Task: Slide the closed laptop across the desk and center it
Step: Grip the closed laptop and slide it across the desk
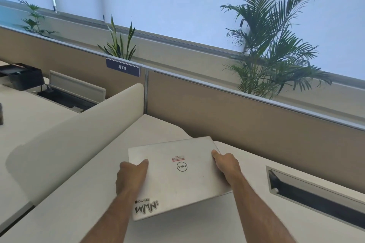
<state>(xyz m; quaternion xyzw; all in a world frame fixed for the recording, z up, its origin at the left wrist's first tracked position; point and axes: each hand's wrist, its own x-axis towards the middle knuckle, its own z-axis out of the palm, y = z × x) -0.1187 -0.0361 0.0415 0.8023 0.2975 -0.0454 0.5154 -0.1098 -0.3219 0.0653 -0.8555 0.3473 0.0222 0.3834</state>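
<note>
A closed silver laptop [177,181] with stickers on its lid lies on the white desk [227,223], near the desk's left side. My left hand [131,177] grips its left edge, thumb on the lid. Along the laptop's right edge, my right hand [227,165] holds on with the thumb on top. Both forearms reach in from the bottom of the view.
A curved white divider [79,136] bounds the desk on the left. A tan partition [237,116] with a "474" label [122,67] runs behind. An open cable slot [316,197] sits in the desk at right. Plants [272,45] stand behind the partition.
</note>
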